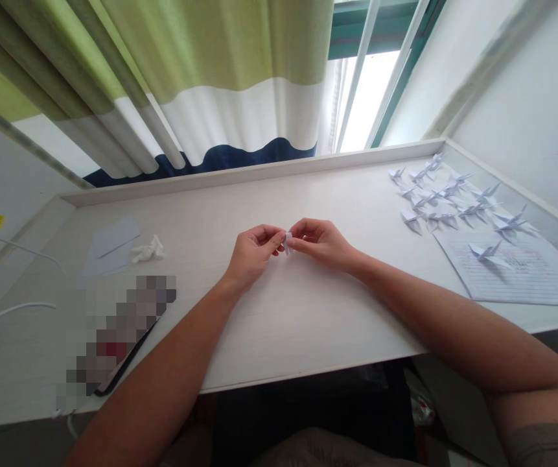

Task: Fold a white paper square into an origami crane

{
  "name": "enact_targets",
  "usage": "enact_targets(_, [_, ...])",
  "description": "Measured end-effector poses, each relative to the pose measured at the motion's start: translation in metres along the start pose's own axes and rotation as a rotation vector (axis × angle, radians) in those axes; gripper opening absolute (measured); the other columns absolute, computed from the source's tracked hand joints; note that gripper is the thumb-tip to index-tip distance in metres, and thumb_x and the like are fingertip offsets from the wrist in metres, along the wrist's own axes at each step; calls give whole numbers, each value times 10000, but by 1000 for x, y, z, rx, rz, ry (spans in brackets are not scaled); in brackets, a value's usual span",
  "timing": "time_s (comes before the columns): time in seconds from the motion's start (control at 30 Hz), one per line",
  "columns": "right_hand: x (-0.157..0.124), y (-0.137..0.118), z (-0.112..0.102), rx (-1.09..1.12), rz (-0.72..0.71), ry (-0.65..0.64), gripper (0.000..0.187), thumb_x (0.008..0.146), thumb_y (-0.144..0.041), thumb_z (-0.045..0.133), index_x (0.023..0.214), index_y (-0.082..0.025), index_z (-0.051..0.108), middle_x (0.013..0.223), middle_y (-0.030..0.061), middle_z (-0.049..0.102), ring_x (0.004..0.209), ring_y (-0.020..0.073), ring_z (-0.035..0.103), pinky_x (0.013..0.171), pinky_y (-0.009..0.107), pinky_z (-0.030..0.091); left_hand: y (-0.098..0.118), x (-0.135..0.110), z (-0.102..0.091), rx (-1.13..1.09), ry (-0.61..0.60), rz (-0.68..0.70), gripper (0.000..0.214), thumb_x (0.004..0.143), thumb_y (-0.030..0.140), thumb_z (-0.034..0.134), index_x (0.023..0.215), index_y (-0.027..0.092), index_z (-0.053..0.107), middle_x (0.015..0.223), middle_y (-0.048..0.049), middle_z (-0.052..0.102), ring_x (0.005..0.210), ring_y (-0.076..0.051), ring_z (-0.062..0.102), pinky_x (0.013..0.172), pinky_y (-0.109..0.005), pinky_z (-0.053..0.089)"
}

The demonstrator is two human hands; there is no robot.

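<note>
Between my two hands, above the middle of the white desk, is a small piece of folded white paper (288, 242). The fingertips of my left hand (254, 251) pinch it from the left. From the other side, the thumb and fingers of my right hand (321, 244) grip it too. Only a narrow, pointed part of the paper shows below the fingers, so its full shape is hidden. Over at the right, several folded white paper cranes (446, 194) stand in a cluster, and one paper crane (488, 253) rests on a lined sheet (516, 275).
To the left lie flat white paper squares (113, 243) beside a crumpled white tissue (149, 249). A phone (127, 331), blurred out, lies near my left forearm. White cables (16, 311) cross the left side. A raised rim (259, 170) edges the desk below the curtain (240, 84).
</note>
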State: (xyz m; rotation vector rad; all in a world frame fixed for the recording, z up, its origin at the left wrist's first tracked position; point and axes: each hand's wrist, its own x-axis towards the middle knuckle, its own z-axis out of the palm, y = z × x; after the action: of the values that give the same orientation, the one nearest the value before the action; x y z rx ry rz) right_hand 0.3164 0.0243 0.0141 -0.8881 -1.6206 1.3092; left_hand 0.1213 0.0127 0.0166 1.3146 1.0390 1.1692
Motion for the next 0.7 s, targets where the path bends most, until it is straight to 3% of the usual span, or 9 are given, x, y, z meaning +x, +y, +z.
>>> enact_targets(0.2, [0, -2, -1, 4, -18, 29, 459, 746, -591, 914, 874, -195, 720, 797, 26, 730, 753, 176, 667, 718, 348, 552, 6, -3, 2, -54, 23, -20, 344, 788, 490, 906, 881, 171, 816, 873, -69, 802, 798, -178, 715, 752, -316, 566])
enact_targets(0.33, [0, -4, -1, -2, -43, 51, 477, 702, -591, 945, 856, -202, 716, 784, 20, 721, 753, 183, 676, 733, 365, 570, 10, -4, 0, -60, -13, -40, 329, 747, 435, 950, 907, 171, 838, 852, -70, 812, 807, -185, 730, 852, -361, 593])
enact_targets(0.5, [-1, -4, -2, 10, -53, 66, 499, 694, -590, 953, 911, -203, 726, 780, 15, 698, 743, 184, 669, 697, 357, 568, 11, -4, -1, -107, -65, -54, 378, 689, 387, 993, 969, 178, 849, 968, -94, 837, 907, -219, 770, 959, -417, 601])
enact_targets(0.7, [2, 0, -3, 8, -27, 36, 513, 667, -557, 972, 964, -210, 738, 829, 13, 702, 749, 168, 644, 708, 349, 563, 8, -2, -1, -79, -36, -65, 286, 732, 393, 957, 884, 176, 850, 906, -79, 827, 849, -190, 740, 911, -379, 594])
